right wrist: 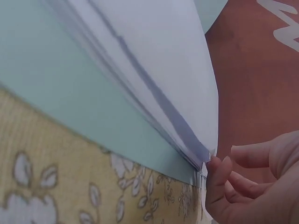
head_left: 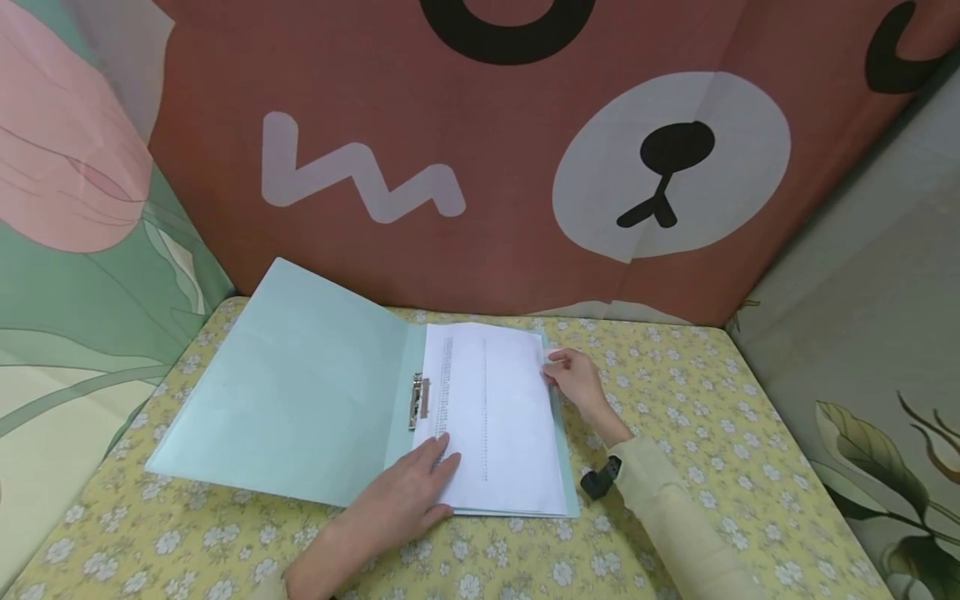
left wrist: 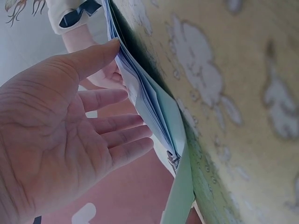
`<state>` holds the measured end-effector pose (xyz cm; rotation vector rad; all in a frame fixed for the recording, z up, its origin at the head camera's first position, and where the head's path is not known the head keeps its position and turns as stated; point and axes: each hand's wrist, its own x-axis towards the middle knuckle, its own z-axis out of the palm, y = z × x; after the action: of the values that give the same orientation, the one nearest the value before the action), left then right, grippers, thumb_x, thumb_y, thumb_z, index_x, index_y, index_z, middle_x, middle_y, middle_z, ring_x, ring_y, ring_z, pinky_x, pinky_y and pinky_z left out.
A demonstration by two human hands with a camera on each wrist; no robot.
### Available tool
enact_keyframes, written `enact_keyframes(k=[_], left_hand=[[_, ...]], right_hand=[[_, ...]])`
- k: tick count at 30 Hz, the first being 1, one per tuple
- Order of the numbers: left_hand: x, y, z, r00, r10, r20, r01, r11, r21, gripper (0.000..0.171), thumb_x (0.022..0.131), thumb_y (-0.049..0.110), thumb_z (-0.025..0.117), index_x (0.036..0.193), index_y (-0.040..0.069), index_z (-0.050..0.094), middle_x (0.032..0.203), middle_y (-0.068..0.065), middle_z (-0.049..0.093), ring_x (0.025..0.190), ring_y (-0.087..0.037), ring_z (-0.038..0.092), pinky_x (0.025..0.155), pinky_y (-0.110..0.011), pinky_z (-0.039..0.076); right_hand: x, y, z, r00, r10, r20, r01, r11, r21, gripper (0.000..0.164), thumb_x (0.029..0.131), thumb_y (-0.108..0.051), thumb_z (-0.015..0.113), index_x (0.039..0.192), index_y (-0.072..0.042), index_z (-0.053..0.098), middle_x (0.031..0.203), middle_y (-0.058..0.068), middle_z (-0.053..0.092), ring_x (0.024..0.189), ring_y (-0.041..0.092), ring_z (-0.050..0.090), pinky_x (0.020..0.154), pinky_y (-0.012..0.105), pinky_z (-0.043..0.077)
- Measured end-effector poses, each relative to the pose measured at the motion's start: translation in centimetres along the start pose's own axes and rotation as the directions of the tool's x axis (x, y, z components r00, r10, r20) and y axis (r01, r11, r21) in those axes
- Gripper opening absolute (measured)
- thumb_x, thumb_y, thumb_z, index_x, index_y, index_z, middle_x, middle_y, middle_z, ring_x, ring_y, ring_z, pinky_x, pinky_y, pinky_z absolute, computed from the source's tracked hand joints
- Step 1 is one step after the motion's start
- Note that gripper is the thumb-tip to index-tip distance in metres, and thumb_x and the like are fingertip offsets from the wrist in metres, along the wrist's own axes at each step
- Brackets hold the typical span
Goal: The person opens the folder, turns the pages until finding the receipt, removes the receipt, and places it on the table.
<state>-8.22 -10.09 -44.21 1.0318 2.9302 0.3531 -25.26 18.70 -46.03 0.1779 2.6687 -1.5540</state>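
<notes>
A pale blue-green file folder (head_left: pixel 300 392) lies opened flat on the table, its cover to the left. Inside, a stack of white paper sheets (head_left: pixel 513 417) with printed columns sits beside a metal clip (head_left: pixel 418 402) at the spine. My left hand (head_left: pixel 408 492) rests on the lower left of the stack, fingers extended; in the left wrist view its thumb touches the sheets' edge. At the right edge of the stack, my right hand (head_left: pixel 577 383) has curled fingers holding a sheet's edge near the upper corner. The right wrist view shows the top sheet (right wrist: pixel 187 79) slightly raised there.
A yellow floral cloth (head_left: pixel 675 400) covers the table under the folder. Behind it stands a reddish-brown fabric wall (head_left: pixel 510 250) with a cartoon print, and printed side walls (head_left: pixel 885 292) close in left and right. A dark device (head_left: pixel 600 479) is on the right wrist.
</notes>
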Motion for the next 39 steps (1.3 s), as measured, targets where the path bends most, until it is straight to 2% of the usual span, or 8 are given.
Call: enact_keyframes(k=[6, 11, 15, 21, 25, 29, 34, 39], left_hand=[[0.0, 0.0, 0.0, 1.000, 0.002, 0.001, -0.002, 1.000, 0.008, 0.066, 0.094, 0.036, 0.076, 0.144, -0.003, 0.056, 0.151, -0.030, 0.046, 0.136, -0.043, 0.051, 0.111, -0.049, 0.046], [-0.1, 0.0, 0.0, 1.000, 0.005, -0.003, -0.005, 1.000, 0.016, 0.066, 0.094, 0.036, 0.075, 0.144, -0.002, 0.056, 0.151, -0.030, 0.046, 0.136, -0.043, 0.051, 0.111, -0.049, 0.046], [-0.1, 0.0, -0.1, 1.000, 0.015, -0.017, -0.015, 1.000, 0.026, 0.065, 0.094, 0.036, 0.075, 0.144, -0.002, 0.056, 0.151, -0.030, 0.047, 0.136, -0.042, 0.052, 0.111, -0.049, 0.046], [-0.1, 0.2, -0.2, 0.999, 0.026, -0.038, -0.025, 1.000, 0.008, 0.064, 0.095, 0.034, 0.074, 0.144, -0.002, 0.056, 0.151, -0.028, 0.047, 0.135, -0.041, 0.052, 0.109, -0.048, 0.048], [0.1, 0.3, -0.2, 0.998, 0.040, -0.048, -0.039, 0.999, 0.019, 0.063, 0.095, 0.033, 0.075, 0.144, -0.002, 0.056, 0.150, -0.026, 0.049, 0.135, -0.039, 0.054, 0.108, -0.047, 0.049], [0.2, 0.4, 0.0, 0.998, 0.044, -0.050, -0.042, 0.998, 0.040, 0.062, 0.095, 0.034, 0.075, 0.143, -0.001, 0.057, 0.149, -0.024, 0.050, 0.134, -0.037, 0.055, 0.108, -0.047, 0.049], [0.2, 0.7, -0.1, 0.998, 0.033, -0.056, -0.032, 0.999, 0.029, 0.061, 0.096, 0.033, 0.074, 0.144, 0.000, 0.056, 0.151, -0.023, 0.050, 0.135, -0.037, 0.054, 0.108, -0.047, 0.049], [0.2, 0.9, -0.1, 0.993, 0.051, -0.107, -0.047, 0.998, 0.042, 0.063, 0.096, 0.035, 0.074, 0.145, 0.001, 0.055, 0.150, -0.022, 0.050, 0.135, -0.036, 0.054, 0.108, -0.046, 0.049]], right_hand=[[0.1, -0.2, 0.1, 0.999, 0.044, 0.000, -0.044, 0.998, 0.036, 0.027, 0.101, -0.011, 0.066, 0.123, 0.005, 0.066, 0.104, 0.017, 0.069, 0.080, 0.019, 0.063, 0.070, 0.031, 0.054], [0.1, -0.5, 0.1, 0.998, 0.068, 0.013, -0.069, 0.995, 0.068, 0.031, 0.101, -0.013, 0.067, 0.126, 0.005, 0.065, 0.109, 0.018, 0.068, 0.090, 0.024, 0.066, 0.081, 0.036, 0.058], [0.1, -0.7, 0.0, 0.996, 0.093, 0.017, -0.094, 0.990, 0.107, 0.038, 0.099, -0.013, 0.068, 0.131, 0.006, 0.061, 0.111, 0.019, 0.067, 0.091, 0.024, 0.068, 0.083, 0.036, 0.059], [0.2, -0.8, -0.4, 0.991, 0.122, 0.050, -0.130, 0.964, 0.231, 0.046, 0.100, -0.010, 0.066, 0.140, 0.008, 0.055, 0.133, 0.024, 0.060, 0.100, 0.023, 0.066, 0.091, 0.035, 0.056], [0.1, -1.1, -0.7, 0.986, 0.143, 0.087, -0.163, 0.937, 0.307, 0.043, 0.101, -0.008, 0.065, 0.139, 0.009, 0.056, 0.134, 0.022, 0.059, 0.096, 0.016, 0.065, 0.085, 0.026, 0.056], [0.1, -1.5, -1.0, 0.976, 0.169, 0.136, -0.210, 0.891, 0.402, 0.040, 0.102, -0.005, 0.064, 0.137, 0.011, 0.057, 0.114, 0.011, 0.066, 0.085, 0.011, 0.065, 0.073, 0.021, 0.056], [0.1, -2.1, -1.0, 0.966, 0.190, 0.177, -0.255, 0.823, 0.508, 0.040, 0.100, 0.000, 0.064, 0.137, 0.014, 0.055, 0.092, 0.002, 0.069, 0.076, 0.010, 0.067, 0.067, 0.019, 0.057], [0.2, -2.7, -0.9, 0.960, 0.203, 0.193, -0.279, 0.772, 0.571, 0.041, 0.099, 0.004, 0.063, 0.138, 0.014, 0.053, 0.090, 0.003, 0.069, 0.076, 0.010, 0.067, 0.067, 0.020, 0.058]])
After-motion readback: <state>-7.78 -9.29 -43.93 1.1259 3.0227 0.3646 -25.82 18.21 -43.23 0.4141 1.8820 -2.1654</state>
